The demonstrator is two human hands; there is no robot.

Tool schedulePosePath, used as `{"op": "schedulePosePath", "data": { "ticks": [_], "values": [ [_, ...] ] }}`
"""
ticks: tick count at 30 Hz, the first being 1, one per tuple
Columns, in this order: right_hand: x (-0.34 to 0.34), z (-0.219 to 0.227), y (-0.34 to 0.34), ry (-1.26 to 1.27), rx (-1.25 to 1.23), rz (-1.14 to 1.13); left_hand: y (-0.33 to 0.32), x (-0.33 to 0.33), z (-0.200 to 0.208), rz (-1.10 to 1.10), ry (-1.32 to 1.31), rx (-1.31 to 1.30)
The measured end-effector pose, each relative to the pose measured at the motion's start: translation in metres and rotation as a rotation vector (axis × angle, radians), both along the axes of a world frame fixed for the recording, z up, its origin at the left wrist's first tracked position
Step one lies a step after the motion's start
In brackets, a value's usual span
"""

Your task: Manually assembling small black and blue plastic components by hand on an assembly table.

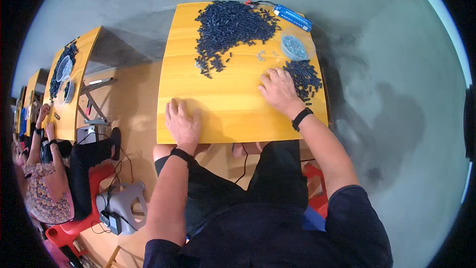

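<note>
My left hand [183, 123] rests palm down near the front left edge of the yellow table [225, 104], its fingers a little apart and nothing seen in them. Farther right, my right hand [280, 89] lies with bent, parted fingers against a small heap of short black cylindrical pieces [303, 77]. What sits under its fingertips is hidden. Just beyond that heap stands a clear round tub [294, 47] of small silvery metal parts. A large heap of similar black pieces [230, 25] covers the far middle of the table.
A blue box [292, 17] lies at the far right edge, beside a dark cable with a red end [249, 3]. Loose metal parts [261, 55] lie near the tub. Leftward, another person [49, 183] sits at a second table [89, 49]. A grey stool [126, 203] holds cables.
</note>
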State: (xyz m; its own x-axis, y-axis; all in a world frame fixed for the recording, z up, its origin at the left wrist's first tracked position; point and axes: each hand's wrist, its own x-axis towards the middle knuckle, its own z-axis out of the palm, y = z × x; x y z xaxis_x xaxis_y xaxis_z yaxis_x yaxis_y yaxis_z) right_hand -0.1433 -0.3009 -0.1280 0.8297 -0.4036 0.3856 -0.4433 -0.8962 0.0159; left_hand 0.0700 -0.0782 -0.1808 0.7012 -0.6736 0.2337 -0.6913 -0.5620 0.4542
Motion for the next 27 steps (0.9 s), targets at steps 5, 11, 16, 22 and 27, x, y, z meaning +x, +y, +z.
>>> {"op": "schedulePosePath", "data": {
  "ticks": [5, 11, 16, 22, 27],
  "values": [
    [-0.009, -0.006, -0.022, 0.06, -0.067, 0.019, 0.001, -0.004, 0.003, 0.035, 0.005, 0.014],
    [-0.019, -0.016, -0.035, 0.028, -0.063, -0.007, -0.002, -0.006, 0.005, 0.089, 0.025, 0.077],
    [-0.032, -0.02, -0.047, 0.06, -0.033, -0.083, -0.006, -0.008, 0.003, 0.085, 0.014, 0.071],
    [-0.043, -0.021, -0.056, 0.054, -0.001, -0.09, -0.007, -0.01, 0.009, 0.094, 0.027, 0.096],
    [-0.042, -0.022, -0.058, 0.055, -0.008, -0.071, -0.008, -0.008, 0.007, 0.089, 0.021, 0.098]
  ]
}}
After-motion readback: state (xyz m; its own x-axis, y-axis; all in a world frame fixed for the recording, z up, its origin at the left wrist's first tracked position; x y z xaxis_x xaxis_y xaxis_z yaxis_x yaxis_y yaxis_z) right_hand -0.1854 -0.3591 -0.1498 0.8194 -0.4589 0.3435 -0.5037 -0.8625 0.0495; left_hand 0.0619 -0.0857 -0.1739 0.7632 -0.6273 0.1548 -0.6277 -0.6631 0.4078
